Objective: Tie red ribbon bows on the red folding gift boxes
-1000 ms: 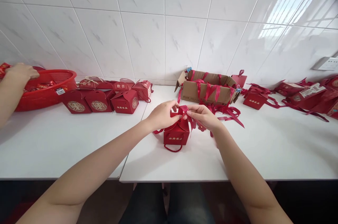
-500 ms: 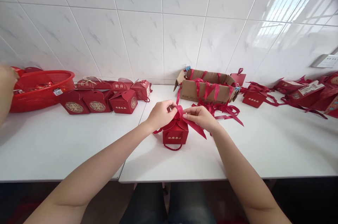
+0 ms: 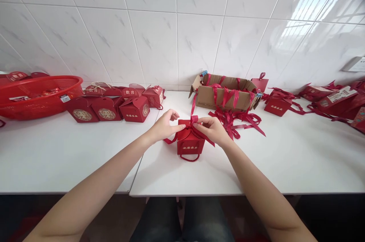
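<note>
A small red gift box (image 3: pixel 190 145) with gold lettering stands upright on the white table, its cord handle hanging down in front. Red ribbon (image 3: pixel 194 119) forms a loop at the top of the box, and one tail sticks out to either side. My right hand (image 3: pixel 211 128) pinches the ribbon loop between thumb and fingers. At the box's upper left, my left hand (image 3: pixel 165 127) has its thumb and fingers apart, the thumb tip close to the top of the box. Whether that thumb touches the box I cannot tell.
Behind stands a cardboard carton (image 3: pixel 218 97) draped with ribbons, a tangle of loose ribbon (image 3: pixel 235 120) before it. Several red boxes (image 3: pixel 107 109) and a red plastic basket (image 3: pixel 42 99) are at left. To the right sit a ribboned box (image 3: pixel 277 105) and more packages (image 3: pixel 332 99).
My left hand has let go of the ribbon and moved left, its fingers opening. My right hand still pinches the loop. Another person's arm at the far left has gone out of view.
</note>
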The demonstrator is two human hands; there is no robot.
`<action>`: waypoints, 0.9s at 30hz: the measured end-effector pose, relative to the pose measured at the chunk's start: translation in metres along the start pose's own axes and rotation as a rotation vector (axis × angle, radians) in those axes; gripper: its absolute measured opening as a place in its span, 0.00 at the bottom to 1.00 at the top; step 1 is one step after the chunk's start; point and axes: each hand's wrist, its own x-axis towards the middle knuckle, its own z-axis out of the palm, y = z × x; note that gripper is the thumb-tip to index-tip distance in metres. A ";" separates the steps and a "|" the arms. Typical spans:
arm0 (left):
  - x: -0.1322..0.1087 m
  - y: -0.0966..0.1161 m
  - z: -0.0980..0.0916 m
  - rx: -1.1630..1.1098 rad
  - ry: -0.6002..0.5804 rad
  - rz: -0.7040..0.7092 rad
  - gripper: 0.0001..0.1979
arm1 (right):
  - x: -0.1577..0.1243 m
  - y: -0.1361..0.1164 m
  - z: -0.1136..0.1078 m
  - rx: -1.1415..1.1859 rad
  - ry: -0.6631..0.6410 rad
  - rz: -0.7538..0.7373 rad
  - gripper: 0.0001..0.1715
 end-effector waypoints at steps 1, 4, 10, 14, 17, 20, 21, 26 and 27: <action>-0.001 -0.003 0.000 -0.008 -0.022 -0.027 0.19 | -0.001 -0.001 0.000 0.024 -0.011 0.007 0.14; -0.002 -0.007 0.005 -0.067 -0.102 -0.095 0.21 | -0.002 -0.004 -0.002 0.107 -0.040 0.043 0.13; -0.001 -0.002 0.008 -0.015 -0.171 -0.097 0.19 | -0.001 -0.008 -0.007 0.174 -0.054 0.195 0.11; 0.002 0.003 -0.001 -0.001 -0.209 -0.020 0.18 | -0.001 -0.013 -0.005 0.146 0.006 0.256 0.09; 0.006 0.002 -0.004 0.007 -0.231 0.016 0.17 | -0.002 -0.016 -0.003 0.090 0.004 0.268 0.07; 0.009 -0.005 -0.003 -0.007 -0.265 0.021 0.18 | -0.003 -0.016 -0.003 0.064 -0.011 0.262 0.07; 0.009 -0.007 -0.004 -0.004 -0.271 0.008 0.18 | -0.003 -0.016 -0.003 0.057 -0.008 0.259 0.07; 0.006 0.005 -0.025 0.262 -0.196 0.177 0.13 | -0.001 -0.017 0.000 -0.071 0.060 0.261 0.07; 0.005 0.013 -0.031 0.328 -0.238 0.211 0.12 | -0.001 -0.017 0.002 -0.108 0.062 0.258 0.07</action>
